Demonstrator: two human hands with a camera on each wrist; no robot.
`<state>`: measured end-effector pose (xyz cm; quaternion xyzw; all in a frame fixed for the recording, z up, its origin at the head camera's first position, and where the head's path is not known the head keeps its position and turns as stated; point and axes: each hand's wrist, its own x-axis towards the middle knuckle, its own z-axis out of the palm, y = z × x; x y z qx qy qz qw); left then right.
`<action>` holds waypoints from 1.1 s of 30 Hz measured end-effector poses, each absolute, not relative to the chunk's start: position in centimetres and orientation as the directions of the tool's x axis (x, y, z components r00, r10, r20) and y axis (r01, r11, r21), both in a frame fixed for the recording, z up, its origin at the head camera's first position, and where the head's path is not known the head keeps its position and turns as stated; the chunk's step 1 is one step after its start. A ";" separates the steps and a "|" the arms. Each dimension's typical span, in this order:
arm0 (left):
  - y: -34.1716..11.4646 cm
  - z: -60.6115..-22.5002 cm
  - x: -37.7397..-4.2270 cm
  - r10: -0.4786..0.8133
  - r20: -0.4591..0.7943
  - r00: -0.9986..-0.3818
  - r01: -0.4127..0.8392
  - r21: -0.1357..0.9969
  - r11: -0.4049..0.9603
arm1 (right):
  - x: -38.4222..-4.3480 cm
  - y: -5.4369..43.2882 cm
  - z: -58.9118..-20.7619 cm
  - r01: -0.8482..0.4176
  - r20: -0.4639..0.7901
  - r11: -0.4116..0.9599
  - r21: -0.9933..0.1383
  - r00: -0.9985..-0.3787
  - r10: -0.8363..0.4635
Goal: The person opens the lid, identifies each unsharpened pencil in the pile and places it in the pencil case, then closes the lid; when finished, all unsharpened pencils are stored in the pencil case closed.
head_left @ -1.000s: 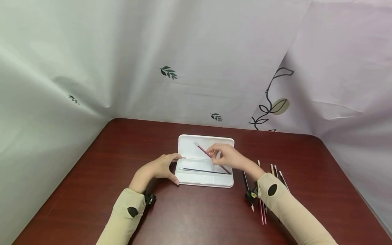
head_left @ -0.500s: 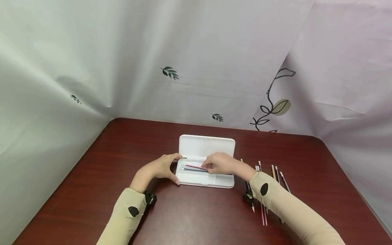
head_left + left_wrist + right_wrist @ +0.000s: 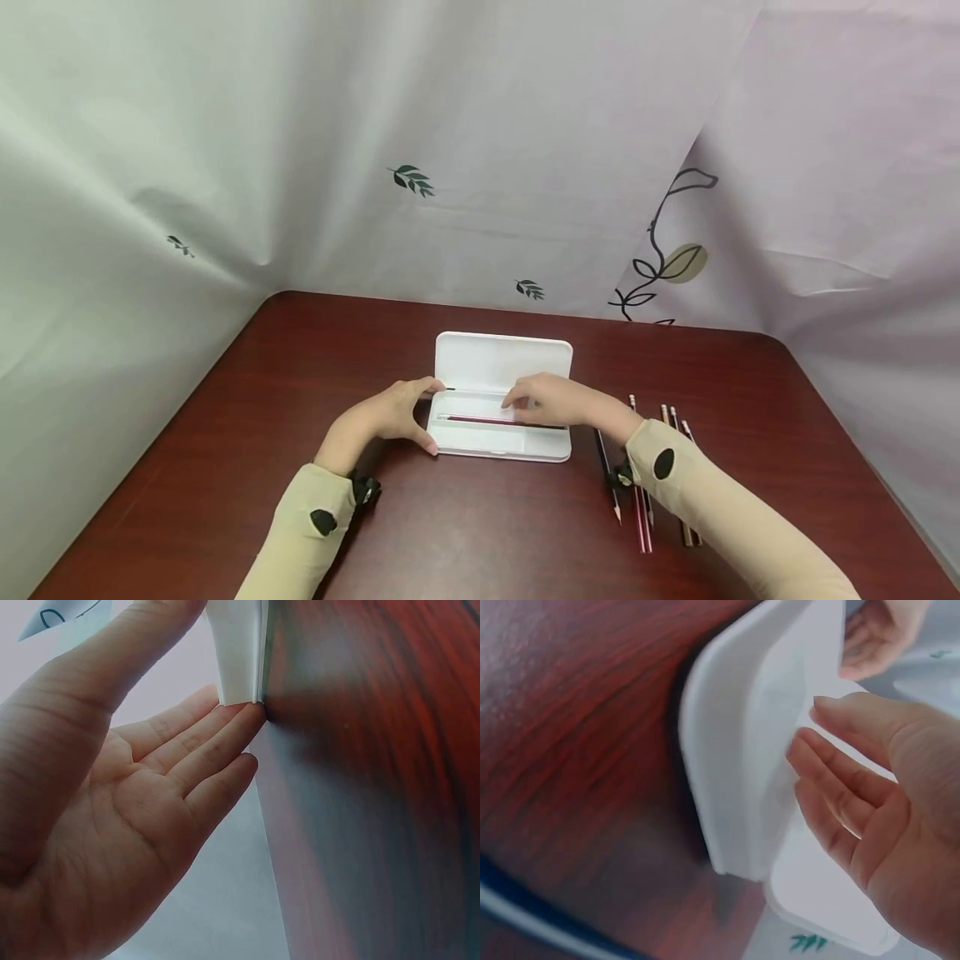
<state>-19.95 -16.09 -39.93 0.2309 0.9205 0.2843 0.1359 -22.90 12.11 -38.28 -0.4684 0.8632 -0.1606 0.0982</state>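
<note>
A white pencil case (image 3: 501, 444) lies with its lid raised on the table. My left hand (image 3: 386, 410) holds its left end between thumb and fingers; in the left wrist view the fingers (image 3: 217, 746) lie fairly straight against that end. Along the case's back compartment lies a red pencil (image 3: 480, 419), its white eraser end to the left. Over the right part of the case hovers my right hand (image 3: 551, 398), with nothing seen between its fingers. The right wrist view shows thumb and fingertips apart beside the case (image 3: 720, 742). The dark pencil in the case is mostly hidden.
Right of the case lie a black pencil (image 3: 606, 471), red pencils (image 3: 642, 525) and several more pencils (image 3: 687, 533), partly under the right sleeve (image 3: 720, 492). A pale patterned curtain (image 3: 480, 167) hangs behind the dark red table (image 3: 337, 333).
My right hand lowered the red pencil from a slant over the lid into the back compartment and let go of it. The left hand stayed at the case's left end.
</note>
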 end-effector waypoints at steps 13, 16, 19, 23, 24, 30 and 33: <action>-16.2 -39.9 -19.7 0.520 -0.095 -0.849 0.375 0.585 0.719 | -20.8 18.1 -38.3 -0.669 0.142 0.623 -0.405 -0.719 -0.680; -16.1 -39.8 -19.8 0.520 -0.096 -0.848 0.377 0.582 0.721 | -20.1 20.1 -38.7 -0.655 0.179 0.643 -0.396 -0.742 -0.646; -16.0 -39.7 -19.8 0.516 -0.107 -0.850 0.367 0.584 0.725 | -19.5 21.9 -39.2 -0.656 0.236 0.632 -0.412 -0.747 -0.621; -16.0 -39.6 -19.8 0.513 -0.117 -0.850 0.362 0.577 0.732 | -18.8 23.7 -40.0 -0.657 0.294 0.620 -0.428 -0.750 -0.592; -16.0 -39.6 -19.8 0.512 -0.119 -0.851 0.361 0.576 0.733 | -18.6 24.1 -40.1 -0.647 0.297 0.628 -0.432 -0.759 -0.579; -15.9 -39.5 -19.7 0.513 -0.122 -0.850 0.360 0.575 0.734 | -17.4 25.8 -40.4 -0.563 0.279 0.683 -0.465 -0.826 -0.490; -15.9 -39.6 -19.7 0.516 -0.122 -0.848 0.365 0.573 0.734 | -16.8 26.4 -40.6 -0.500 0.241 0.705 -0.502 -0.864 -0.441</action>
